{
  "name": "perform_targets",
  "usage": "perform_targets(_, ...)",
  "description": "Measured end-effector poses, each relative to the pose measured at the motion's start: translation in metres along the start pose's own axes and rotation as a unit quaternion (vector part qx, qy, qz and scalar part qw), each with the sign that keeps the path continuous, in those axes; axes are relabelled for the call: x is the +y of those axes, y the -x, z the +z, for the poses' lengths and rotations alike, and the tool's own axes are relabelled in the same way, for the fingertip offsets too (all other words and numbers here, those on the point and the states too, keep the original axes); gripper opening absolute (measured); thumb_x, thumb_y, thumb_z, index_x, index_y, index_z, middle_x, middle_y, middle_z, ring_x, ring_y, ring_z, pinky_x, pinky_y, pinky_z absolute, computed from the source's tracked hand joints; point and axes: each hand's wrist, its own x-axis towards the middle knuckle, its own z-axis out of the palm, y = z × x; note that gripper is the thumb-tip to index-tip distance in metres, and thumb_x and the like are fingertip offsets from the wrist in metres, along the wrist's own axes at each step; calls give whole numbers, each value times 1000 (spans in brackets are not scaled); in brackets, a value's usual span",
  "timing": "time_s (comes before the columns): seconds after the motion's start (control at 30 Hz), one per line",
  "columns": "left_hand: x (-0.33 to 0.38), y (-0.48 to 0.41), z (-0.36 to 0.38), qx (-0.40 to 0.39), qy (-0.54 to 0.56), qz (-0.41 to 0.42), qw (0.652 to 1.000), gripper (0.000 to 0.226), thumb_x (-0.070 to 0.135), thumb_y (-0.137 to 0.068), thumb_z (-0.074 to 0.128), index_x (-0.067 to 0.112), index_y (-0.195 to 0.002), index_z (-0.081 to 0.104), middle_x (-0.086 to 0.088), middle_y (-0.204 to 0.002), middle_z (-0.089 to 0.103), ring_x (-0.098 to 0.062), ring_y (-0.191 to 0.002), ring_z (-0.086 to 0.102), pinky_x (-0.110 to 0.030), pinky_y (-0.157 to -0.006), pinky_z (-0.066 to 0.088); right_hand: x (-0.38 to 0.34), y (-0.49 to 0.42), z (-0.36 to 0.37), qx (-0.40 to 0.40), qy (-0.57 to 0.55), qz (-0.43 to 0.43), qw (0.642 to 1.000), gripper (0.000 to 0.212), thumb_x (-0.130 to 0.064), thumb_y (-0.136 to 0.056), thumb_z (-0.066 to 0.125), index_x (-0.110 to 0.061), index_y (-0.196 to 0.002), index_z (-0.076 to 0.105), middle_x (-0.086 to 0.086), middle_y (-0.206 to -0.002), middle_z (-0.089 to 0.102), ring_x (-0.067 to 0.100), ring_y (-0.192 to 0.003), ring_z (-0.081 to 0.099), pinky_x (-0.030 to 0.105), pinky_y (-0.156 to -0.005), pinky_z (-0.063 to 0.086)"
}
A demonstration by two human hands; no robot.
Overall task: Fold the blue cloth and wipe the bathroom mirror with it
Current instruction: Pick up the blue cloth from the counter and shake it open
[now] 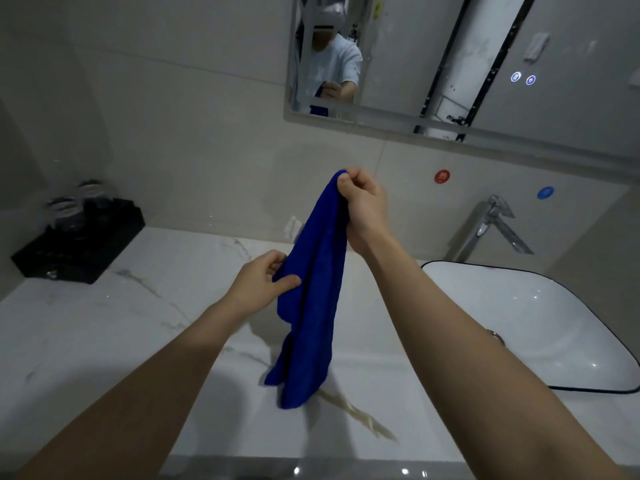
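Note:
The blue cloth point(311, 306) hangs lengthwise in the air above the marble counter. My right hand point(363, 206) grips its top corner, fingers curled round it, at about the height of the wall below the mirror. Lower and to the left, my left hand point(263, 282) pinches the cloth's left edge between thumb and fingers. The cloth's bottom end dangles just over the counter. The bathroom mirror point(415, 57) hangs on the wall above and behind, apart from the cloth, and reflects a person holding the blue cloth.
A white basin point(540, 299) with a dark rim sits at the right, with a chrome faucet point(491, 226) behind it. A black tray point(83, 244) with glasses stands at the back left. The marble counter point(138, 341) lies below the hands. Red and blue stickers mark the wall.

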Motion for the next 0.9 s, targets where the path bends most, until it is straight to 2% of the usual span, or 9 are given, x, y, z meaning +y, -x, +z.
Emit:
perform_targets(0.2, 9, 0, 8, 11, -32, 11, 999, 20, 19, -78, 71, 15, -80, 51, -6, -76, 54, -17, -72, 50, -26, -67, 41, -15, -6, -10, 60, -1, -25, 998, 29, -5, -94, 47, -15, -67, 53, -2, -66, 50, 10, -62, 45, 24, -61, 40)
perform_targets(0.33, 5, 5, 19, -28, -9, 23, 999, 13, 12, -80, 69, 4, -86, 60, -8, -76, 57, -19, -75, 53, -31, -74, 44, -15, -5, -20, 93, -12, -23, 995, 33, -3, -93, 46, -14, -63, 49, -2, -61, 46, 10, -57, 41, 23, -57, 38)
perform_targets(0.4, 4, 8, 23, -48, -24, 50, 997, 5, 6, -80, 67, 7, -83, 63, 0, -77, 61, -10, -76, 55, -24, -77, 43, -14, -6, -26, 115, -11, -22, 993, 34, -3, -93, 46, -14, -61, 48, -2, -60, 45, 10, -57, 40, 24, -57, 37)
perform_targets(0.5, 7, 6, 16, 2, -19, 61, 998, 22, 2, -86, 59, 18, -72, 58, 12, -72, 59, 4, -71, 53, -1, -68, 35, -13, -9, -41, 170, -7, -14, 985, 34, -3, -92, 46, -16, -61, 48, -2, -61, 43, 10, -59, 38, 26, -60, 36)
perform_targets(0.53, 8, 2, 12, 29, 0, 53, 998, 21, 4, -89, 56, 18, -73, 55, 9, -76, 58, 3, -73, 52, 0, -69, 34, -12, -10, -48, 188, -4, -9, 982, 34, -4, -92, 46, -16, -61, 48, -2, -61, 42, 10, -60, 37, 26, -61, 36)
perform_targets(0.6, 12, -6, 3, 63, 65, 34, 995, 20, 9, -94, 49, 17, -76, 52, 2, -79, 56, -9, -77, 52, -12, -71, 39, -7, -10, -60, 209, 18, 1, 978, 33, -7, -94, 45, -17, -63, 48, -3, -62, 42, 10, -61, 37, 24, -61, 35)
perform_targets(0.73, 41, -14, -4, 113, 148, 38, 982, 27, 9, -96, 45, 15, -69, 43, -2, -64, 44, -10, -60, 40, -14, -51, 33, 0, -9, -69, 247, 42, 7, 968, 32, -10, -96, 43, -18, -65, 46, -4, -62, 40, 8, -59, 34, 20, -56, 33)
perform_targets(0.8, 49, -15, -11, 64, 123, 57, 989, 27, 11, -94, 48, 16, -68, 46, -2, -63, 44, -10, -58, 40, -16, -53, 33, -2, -11, -71, 274, 30, 8, 961, 32, -10, -96, 44, -17, -65, 46, -4, -62, 39, 8, -58, 33, 20, -55, 33)
perform_targets(0.9, 36, -14, -18, -117, -26, 47, 992, 13, 10, -87, 61, 19, -78, 59, 1, -73, 59, -8, -65, 54, -19, -64, 43, -3, -13, -72, 282, 26, -2, 959, 33, -9, -95, 45, -17, -63, 45, -4, -61, 38, 7, -57, 32, 19, -56, 32)
